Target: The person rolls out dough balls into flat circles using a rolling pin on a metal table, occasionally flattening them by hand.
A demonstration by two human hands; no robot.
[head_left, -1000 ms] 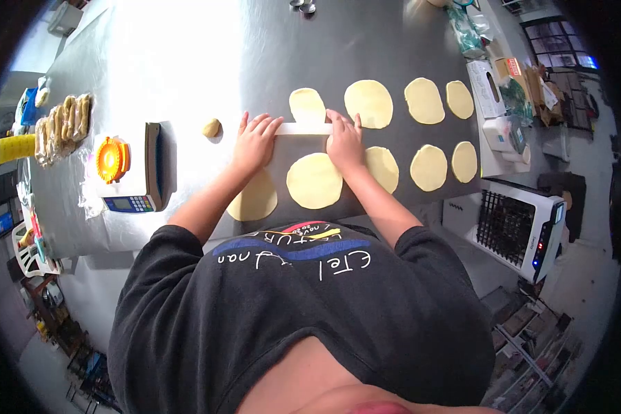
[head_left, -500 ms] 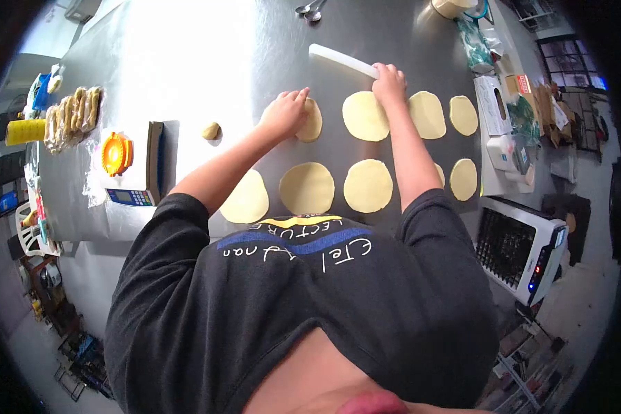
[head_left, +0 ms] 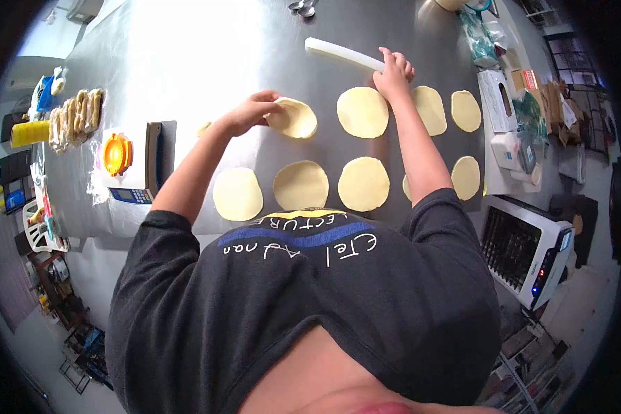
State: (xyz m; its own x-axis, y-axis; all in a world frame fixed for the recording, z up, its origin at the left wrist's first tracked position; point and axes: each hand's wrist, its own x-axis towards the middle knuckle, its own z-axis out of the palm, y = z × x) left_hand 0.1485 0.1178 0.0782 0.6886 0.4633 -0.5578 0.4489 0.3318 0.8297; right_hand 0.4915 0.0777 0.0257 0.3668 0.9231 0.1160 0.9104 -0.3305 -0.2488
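My left hand [head_left: 254,112] pinches the left edge of a flattened dough disc [head_left: 294,119], with the disc's edge lifted and curled. On the right, my right hand [head_left: 395,74] is closed on the near end of a white rolling pin [head_left: 343,53], which slants away to the upper left. Several flat dough rounds lie in two rows on the metal table [head_left: 186,41]. One round [head_left: 363,112] is just below the pin. A small dough ball [head_left: 204,128] is partly hidden behind my left forearm.
An orange mould [head_left: 116,154] sits on a scale [head_left: 130,195] at the left, beside wrapped dough sticks [head_left: 76,119]. Metal spoons [head_left: 303,9] lie at the far edge. A tissue box [head_left: 497,101] and a plastic container [head_left: 513,150] stand at the right.
My left hand has moved left from atop the dough disc to its edge, which is now raised. My right hand and the pin have shifted slightly, and the view has moved a little.
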